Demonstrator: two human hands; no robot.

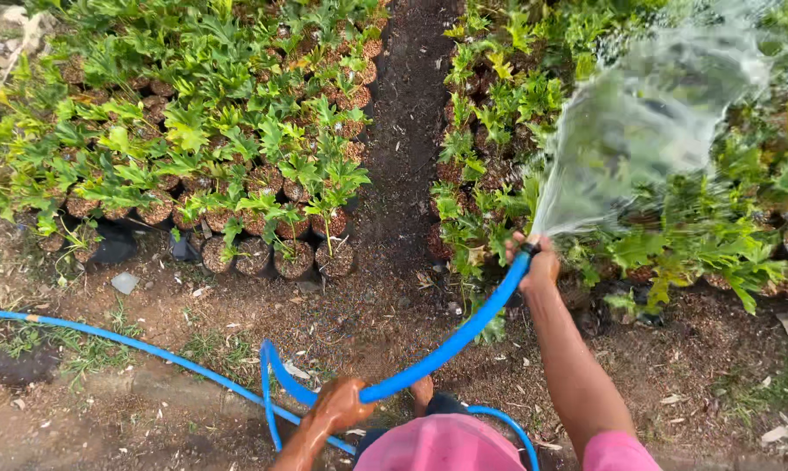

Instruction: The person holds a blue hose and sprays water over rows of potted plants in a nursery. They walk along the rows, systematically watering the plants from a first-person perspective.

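Head view, looking down, from left to right: a blue hose (150, 351) runs in from the left edge across bare dirt ground (237, 305), loops near the bottom centre, and rises toward the right. Above it, on the left, stands a block of small dark nursery bags (294, 260), each filled with soil and holding a green seedling (329, 187); the front row shows round soil tops. A dark earth path (407, 131) separates this block from a second block of seedlings in bags (464, 201) on the right.

At the bottom centre the left hand (342, 403) is closed around the hose just past the loop. Further right, the right hand (538, 257) is wrapped around the hose end, thumb pressed over the opening. From it a wide fan of water (647, 122) sprays up and to the right over the second block's leaves.
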